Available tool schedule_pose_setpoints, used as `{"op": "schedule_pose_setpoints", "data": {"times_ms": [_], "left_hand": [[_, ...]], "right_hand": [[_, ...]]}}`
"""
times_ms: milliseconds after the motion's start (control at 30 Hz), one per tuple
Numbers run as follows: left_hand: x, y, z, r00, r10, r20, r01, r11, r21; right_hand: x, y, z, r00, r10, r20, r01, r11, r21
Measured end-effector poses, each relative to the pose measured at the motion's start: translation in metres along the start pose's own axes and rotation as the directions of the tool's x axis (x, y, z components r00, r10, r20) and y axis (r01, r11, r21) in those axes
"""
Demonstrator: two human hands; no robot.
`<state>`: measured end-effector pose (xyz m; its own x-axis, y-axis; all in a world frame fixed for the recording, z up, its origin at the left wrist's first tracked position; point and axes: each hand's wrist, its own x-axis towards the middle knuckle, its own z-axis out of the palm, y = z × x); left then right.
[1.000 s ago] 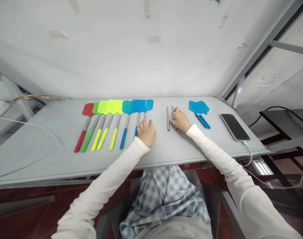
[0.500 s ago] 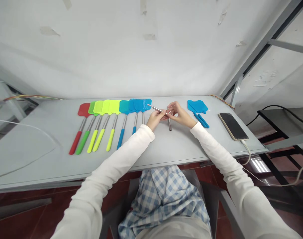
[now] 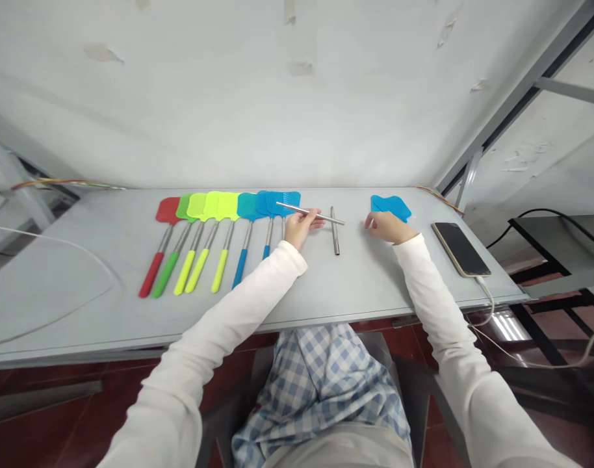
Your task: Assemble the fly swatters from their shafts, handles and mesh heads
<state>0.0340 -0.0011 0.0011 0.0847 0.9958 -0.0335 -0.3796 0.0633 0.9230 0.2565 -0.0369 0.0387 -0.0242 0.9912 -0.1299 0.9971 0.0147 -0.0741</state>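
Observation:
My left hand point(image 3: 303, 227) pinches a slim silver metal rod point(image 3: 288, 207) between thumb and fingers, holding it slantwise above the table. A second silver rod point(image 3: 336, 240) lies on the table just right of that hand, crossed in view by the held rod's end. My right hand point(image 3: 388, 227) is at the blue fly swatter heads point(image 3: 392, 206), its fingers bent downward and apart, with nothing visible in them. The blue grips near it are hidden behind this hand and sleeve.
To the left lies a row of fly swatters in red point(image 3: 168, 210), green point(image 3: 182, 207), yellow point(image 3: 212, 205) and blue point(image 3: 248, 205), grips toward me. A phone point(image 3: 460, 249) with a white charging cable point(image 3: 489, 296) lies at the right. A wall point(image 3: 219, 97) rises behind the table.
My right hand has left the rod and moved right to the blue swatter heads. My left hand still holds its rod, and the second rod on the table shows in full.

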Motion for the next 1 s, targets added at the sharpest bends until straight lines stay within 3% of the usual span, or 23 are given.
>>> {"op": "schedule_pose_setpoints", "data": {"times_ms": [67, 167, 233, 300, 367, 433, 467, 567, 633, 767, 900, 1000], "left_hand": [[0.000, 0.001, -0.001, 1.000, -0.004, -0.018, 0.004, 1.000, -0.009], [0.000, 0.003, -0.002, 0.999, 0.000, -0.035, 0.000, 1.000, -0.009], [0.000, 0.004, -0.002, 0.999, -0.001, -0.039, 0.001, 1.000, -0.009], [0.000, 0.004, -0.001, 0.999, -0.008, -0.035, 0.008, 1.000, -0.009], [0.000, 0.004, -0.001, 0.999, -0.014, -0.032, 0.014, 1.000, -0.010], [0.000, 0.005, -0.001, 0.999, -0.012, -0.034, 0.012, 1.000, -0.015], [-0.001, 0.005, -0.001, 0.999, -0.009, -0.037, 0.008, 1.000, -0.019], [-0.001, 0.006, -0.001, 0.999, -0.001, -0.042, 0.000, 1.000, -0.025], [-0.002, 0.006, -0.001, 0.999, -0.003, -0.047, 0.002, 1.000, -0.021], [-0.001, 0.006, -0.002, 0.998, -0.013, -0.056, 0.013, 1.000, -0.004], [0.001, 0.006, -0.002, 0.998, -0.012, -0.058, 0.012, 1.000, -0.011], [0.001, 0.006, -0.002, 0.998, -0.008, -0.065, 0.007, 1.000, -0.013]], "right_hand": [[0.000, 0.002, -0.002, 0.996, -0.024, -0.090, 0.023, 1.000, -0.010], [-0.003, 0.007, 0.000, 0.958, 0.150, -0.243, -0.185, 0.975, -0.125], [-0.004, 0.013, 0.002, 0.950, 0.221, -0.220, -0.258, 0.954, -0.153], [-0.004, 0.017, 0.003, 0.972, 0.192, -0.133, -0.207, 0.971, -0.115], [-0.002, 0.019, 0.001, 0.998, 0.051, -0.034, -0.051, 0.999, 0.010], [-0.001, 0.019, -0.002, 0.997, -0.079, -0.022, 0.081, 0.990, 0.117], [-0.001, 0.018, -0.003, 0.995, -0.088, -0.055, 0.094, 0.988, 0.122], [-0.004, 0.015, -0.003, 0.981, 0.101, -0.165, -0.102, 0.995, 0.006], [-0.008, 0.014, 0.000, 0.959, 0.235, -0.157, -0.246, 0.967, -0.059], [-0.010, 0.015, 0.005, 0.942, 0.321, -0.101, -0.332, 0.936, -0.116], [-0.006, 0.018, 0.001, 0.992, 0.121, -0.029, -0.121, 0.993, -0.012], [-0.004, 0.019, -0.002, 0.998, 0.015, -0.068, -0.012, 0.999, 0.048]]}}
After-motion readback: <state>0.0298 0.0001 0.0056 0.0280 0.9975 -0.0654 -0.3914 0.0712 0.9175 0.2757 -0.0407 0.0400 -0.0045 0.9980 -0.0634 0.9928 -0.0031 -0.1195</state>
